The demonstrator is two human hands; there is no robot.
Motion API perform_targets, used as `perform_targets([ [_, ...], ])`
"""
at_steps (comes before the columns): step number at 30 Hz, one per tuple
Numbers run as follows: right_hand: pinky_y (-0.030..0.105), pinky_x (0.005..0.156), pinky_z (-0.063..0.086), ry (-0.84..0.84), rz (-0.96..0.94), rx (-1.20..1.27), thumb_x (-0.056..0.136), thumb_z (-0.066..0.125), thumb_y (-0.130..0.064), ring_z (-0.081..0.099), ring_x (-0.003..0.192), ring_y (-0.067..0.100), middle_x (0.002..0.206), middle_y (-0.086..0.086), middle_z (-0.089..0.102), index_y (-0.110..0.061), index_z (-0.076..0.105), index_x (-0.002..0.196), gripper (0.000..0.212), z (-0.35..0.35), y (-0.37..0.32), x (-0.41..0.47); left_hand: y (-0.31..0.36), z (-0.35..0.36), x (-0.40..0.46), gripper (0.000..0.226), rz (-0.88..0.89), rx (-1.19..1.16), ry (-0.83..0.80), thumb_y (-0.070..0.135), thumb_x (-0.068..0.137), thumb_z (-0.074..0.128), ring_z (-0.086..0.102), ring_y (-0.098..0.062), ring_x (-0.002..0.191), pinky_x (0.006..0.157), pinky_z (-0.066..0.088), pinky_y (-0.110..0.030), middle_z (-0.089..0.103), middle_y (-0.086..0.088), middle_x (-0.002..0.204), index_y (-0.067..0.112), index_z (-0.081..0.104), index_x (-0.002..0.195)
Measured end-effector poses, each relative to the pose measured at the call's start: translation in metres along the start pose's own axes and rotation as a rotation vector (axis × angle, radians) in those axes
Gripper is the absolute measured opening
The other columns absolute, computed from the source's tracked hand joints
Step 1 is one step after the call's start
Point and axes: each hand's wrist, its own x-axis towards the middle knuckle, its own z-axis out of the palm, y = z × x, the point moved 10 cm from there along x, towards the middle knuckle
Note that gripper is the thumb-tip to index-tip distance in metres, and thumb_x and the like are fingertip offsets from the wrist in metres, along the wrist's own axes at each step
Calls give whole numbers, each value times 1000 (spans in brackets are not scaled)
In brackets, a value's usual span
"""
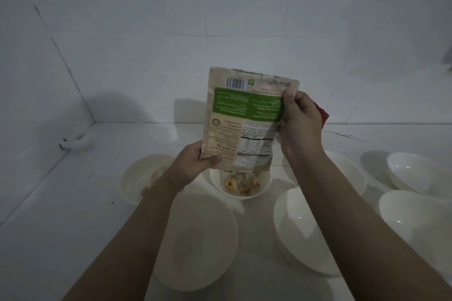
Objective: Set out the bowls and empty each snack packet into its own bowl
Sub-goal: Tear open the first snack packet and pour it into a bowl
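Observation:
A beige and green snack packet (244, 120) hangs upside down, its open mouth just above a small white bowl (265, 187). Yellowish snack pieces (241, 184) lie in that bowl. My left hand (195, 165) grips the packet's lower left corner. My right hand (302, 120) pinches its right edge higher up. A bowl (137, 176) to the left holds pale snack, partly hidden by my left forearm. Empty white bowls stand around: front centre (198, 242), front right (300, 230), and behind my right forearm (349, 173).
Two more empty bowls sit at the right edge, one far (415, 173) and one near (420, 225). Something red (322, 115) shows behind my right hand. White tiled walls close off the counter (73, 203) at the back and left, meeting in a corner.

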Motion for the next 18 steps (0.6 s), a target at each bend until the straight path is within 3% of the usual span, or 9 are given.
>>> perform_targets([
  [6,38,81,57,13,-4,-59,97,57,-16,69,77,7,86,-1,71,-6,64,96,13,3,8,-5,-12,-7,-3,26,-3,97,57,15,89,68,68,-10,105,99,52,-39,73,4,112,18,69,115],
  [9,37,81,57,-1,-49,-154,97,58,-21,68,83,14,91,4,71,-6,65,97,17,-1,0,-3,11,-5,-2,31,44,-26,47,16,90,66,67,-18,109,96,53,-40,71,-2,117,12,63,121],
  [11,33,77,57,-35,-80,-250,97,58,-23,68,84,16,92,6,71,-4,64,98,21,3,-2,-5,35,-11,1,28,106,-94,133,15,91,65,68,-21,108,93,54,-39,72,-5,115,9,64,118],
  [14,25,68,55,-80,-91,-305,98,56,-27,69,77,8,83,-6,73,-11,60,94,18,11,-2,-11,54,-17,7,15,157,-96,266,14,91,65,71,-20,98,84,57,-35,75,-4,103,11,71,105],
  [16,23,67,55,-169,-78,-342,95,61,-29,71,80,9,87,-4,75,-12,58,101,18,18,-2,-15,54,-23,8,13,147,-102,340,14,91,66,72,-19,94,79,57,-32,76,-4,100,11,71,102],
  [18,24,70,57,-311,-27,-409,86,72,-23,73,89,13,101,2,75,-13,52,117,39,26,6,-18,50,-28,6,16,127,-144,402,15,91,65,72,-24,93,78,58,-37,75,-8,101,6,69,104],
])
